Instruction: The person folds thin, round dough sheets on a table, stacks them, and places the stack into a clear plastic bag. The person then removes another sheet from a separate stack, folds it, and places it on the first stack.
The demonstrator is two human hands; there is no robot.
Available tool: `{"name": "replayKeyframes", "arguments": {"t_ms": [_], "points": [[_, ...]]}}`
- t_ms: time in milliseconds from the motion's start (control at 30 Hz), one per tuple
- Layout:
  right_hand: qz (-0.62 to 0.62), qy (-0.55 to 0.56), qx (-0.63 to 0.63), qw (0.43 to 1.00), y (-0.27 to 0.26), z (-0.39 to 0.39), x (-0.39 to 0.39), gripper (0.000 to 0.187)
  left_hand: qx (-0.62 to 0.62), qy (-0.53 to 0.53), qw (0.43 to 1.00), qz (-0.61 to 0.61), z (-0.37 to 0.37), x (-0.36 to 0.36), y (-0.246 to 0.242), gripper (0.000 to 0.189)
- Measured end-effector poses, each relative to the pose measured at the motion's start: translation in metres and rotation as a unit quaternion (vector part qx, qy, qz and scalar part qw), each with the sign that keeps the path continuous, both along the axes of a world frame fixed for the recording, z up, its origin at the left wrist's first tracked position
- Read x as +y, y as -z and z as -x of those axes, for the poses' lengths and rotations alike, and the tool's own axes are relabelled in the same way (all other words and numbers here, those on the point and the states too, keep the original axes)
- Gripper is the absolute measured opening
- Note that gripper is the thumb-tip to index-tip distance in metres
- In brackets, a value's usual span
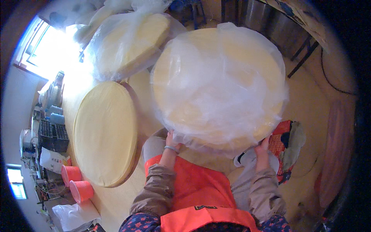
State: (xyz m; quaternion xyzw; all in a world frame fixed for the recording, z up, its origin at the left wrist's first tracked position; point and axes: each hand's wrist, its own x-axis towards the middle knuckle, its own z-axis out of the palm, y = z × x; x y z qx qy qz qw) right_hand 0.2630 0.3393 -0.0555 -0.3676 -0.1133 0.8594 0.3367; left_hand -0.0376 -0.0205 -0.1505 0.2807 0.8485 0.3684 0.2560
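Observation:
A large round pale-yellow stack or disc [218, 87], wrapped in cloudy clear plastic, lies in front of me. My left hand [171, 140] grips its near left edge, with fingers partly hidden under the plastic. At the near right edge, my right hand [263, 145] holds the rim, its fingertips hidden beneath. To the left is an uncovered round yellow disc [105, 133] with a smooth, cloth-like top. Beyond that, another round disc [130, 43] sits tilted under clear plastic.
Two red buckets [82, 191], black crates [53, 133] and a white bag [76, 214] line the left side. A red patterned bag [280, 145] with grey cloth lies by my right hand. Dark metal legs [304, 59] stand at the upper right.

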Motion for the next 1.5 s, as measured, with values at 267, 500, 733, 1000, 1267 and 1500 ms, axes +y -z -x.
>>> {"name": "replayKeyframes", "arguments": {"t_ms": [267,500,733,1000,1267,1500], "points": [[-0.025,-0.016,-0.006,1.0,0.008,-0.002,0.007,0.066,-0.07,-0.074,0.992,-0.076,-0.007,0.005,-0.005,0.037],[-0.053,-0.016,-0.032,0.998,0.022,-0.001,0.011,0.07,-0.104,-0.094,0.979,-0.149,-0.007,0.004,0.015,0.047],[-0.01,0.001,-0.069,0.998,0.03,-0.002,0.019,0.065,0.003,-0.11,0.99,0.089,-0.013,0.006,-0.005,0.079],[-0.042,-0.131,-0.07,0.988,0.027,-0.03,0.06,0.07,-0.438,-0.313,0.723,-0.432,-0.035,0.029,-0.05,0.032],[-0.26,0.031,-0.336,0.905,-0.078,-0.058,0.038,0.07,-0.527,-0.407,0.662,-0.343,-0.048,0.001,-0.156,0.031],[-0.422,0.094,-0.389,0.814,-0.169,-0.123,-0.051,0.031,0.233,-0.294,0.923,-0.081,-0.064,-0.203,-0.223,0.033]]}}
